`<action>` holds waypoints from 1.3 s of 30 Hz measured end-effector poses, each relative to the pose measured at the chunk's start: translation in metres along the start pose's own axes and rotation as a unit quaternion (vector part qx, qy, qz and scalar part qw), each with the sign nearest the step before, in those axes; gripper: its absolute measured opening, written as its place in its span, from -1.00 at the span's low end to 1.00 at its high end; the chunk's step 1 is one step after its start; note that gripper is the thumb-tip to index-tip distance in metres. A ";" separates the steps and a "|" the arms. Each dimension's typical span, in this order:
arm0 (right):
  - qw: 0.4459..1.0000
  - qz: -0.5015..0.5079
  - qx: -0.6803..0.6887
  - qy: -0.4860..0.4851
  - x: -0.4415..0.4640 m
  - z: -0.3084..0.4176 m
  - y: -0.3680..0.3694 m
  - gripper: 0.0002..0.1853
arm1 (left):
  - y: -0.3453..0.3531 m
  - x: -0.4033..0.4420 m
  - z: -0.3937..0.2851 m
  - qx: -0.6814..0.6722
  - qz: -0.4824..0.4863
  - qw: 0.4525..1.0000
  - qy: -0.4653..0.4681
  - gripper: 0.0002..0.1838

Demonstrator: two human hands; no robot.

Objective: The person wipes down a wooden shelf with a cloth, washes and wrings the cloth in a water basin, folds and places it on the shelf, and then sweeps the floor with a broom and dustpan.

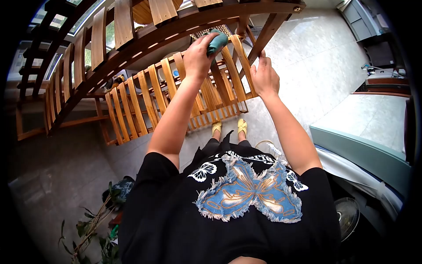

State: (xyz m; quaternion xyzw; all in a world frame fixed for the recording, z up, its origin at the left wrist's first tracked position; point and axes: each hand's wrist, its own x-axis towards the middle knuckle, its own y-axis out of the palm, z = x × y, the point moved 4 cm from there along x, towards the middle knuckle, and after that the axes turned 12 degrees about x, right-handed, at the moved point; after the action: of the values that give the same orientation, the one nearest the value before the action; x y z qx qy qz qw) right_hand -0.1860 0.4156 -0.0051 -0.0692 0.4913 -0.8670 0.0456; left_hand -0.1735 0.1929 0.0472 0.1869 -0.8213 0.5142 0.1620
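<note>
- Left hand (pixel 198 57): closed around green cloth (pixel 218 42), at the far edge of the slatted wooden shelf (pixel 157 88), toward its right corner.
- Right hand (pixel 265 77): just beside the shelf's right edge; grip cannot be determined.

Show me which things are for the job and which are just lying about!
Seem part of the job:
- green cloth, in the left hand
- slatted wooden rack, with the right hand at its end

Seem just about:
- leafy plant
- fan
</note>
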 end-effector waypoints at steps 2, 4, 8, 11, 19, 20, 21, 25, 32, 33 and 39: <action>1.000 0.001 0.004 0.013 -0.003 0.001 -0.002 -0.31 | 0.048 -0.017 0.003 0.028 0.008 0.999 0.029 -0.60; 1.000 0.001 0.012 0.026 -0.002 0.001 -0.001 -0.35 | 0.053 -0.036 -0.008 0.058 -0.006 0.996 0.070 -0.60; 0.994 -0.018 0.107 0.021 0.003 -0.009 -0.003 -0.46 | 0.019 -0.068 -0.036 -0.015 0.115 0.985 0.128 -0.62; 0.984 -0.014 0.174 0.037 0.004 -0.008 -0.008 -0.43 | 0.005 -0.064 -0.033 -0.091 0.206 0.970 0.089 -0.65; 0.971 0.060 0.215 0.085 0.009 -0.023 0.004 -0.39 | 0.076 -0.003 -0.033 0.010 0.051 0.989 0.140 -0.70; 0.963 0.069 0.239 0.104 0.010 -0.024 0.006 -0.42 | 0.081 -0.013 -0.035 0.006 0.073 0.991 0.108 -0.63; 0.963 0.069 0.240 0.101 0.011 -0.024 0.010 -0.42 | 0.079 -0.018 -0.035 0.001 0.080 0.993 0.089 -0.64; 0.959 0.048 0.257 0.110 0.011 -0.028 0.014 -0.45 | 0.065 -0.034 -0.039 0.001 0.068 0.993 0.098 -0.61; 0.978 0.031 0.184 0.096 0.014 -0.028 0.013 -0.53 | 0.063 -0.092 -0.083 -0.027 0.106 0.975 0.192 -0.61; 0.978 0.032 0.181 0.096 0.017 -0.032 0.016 -0.53 | 0.060 -0.093 -0.083 -0.046 0.086 0.975 0.198 -0.62; 0.955 0.063 0.273 0.092 0.021 -0.042 0.032 -0.48 | 0.034 -0.103 -0.082 -0.003 0.220 0.943 0.249 -0.80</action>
State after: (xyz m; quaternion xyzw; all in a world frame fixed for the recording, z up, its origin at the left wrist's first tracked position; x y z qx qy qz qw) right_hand -0.2133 0.4314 -0.0521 0.0573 0.2410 -0.9662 0.0715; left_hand -0.0935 0.2955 0.0080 -0.1325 -0.7769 0.5647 0.2449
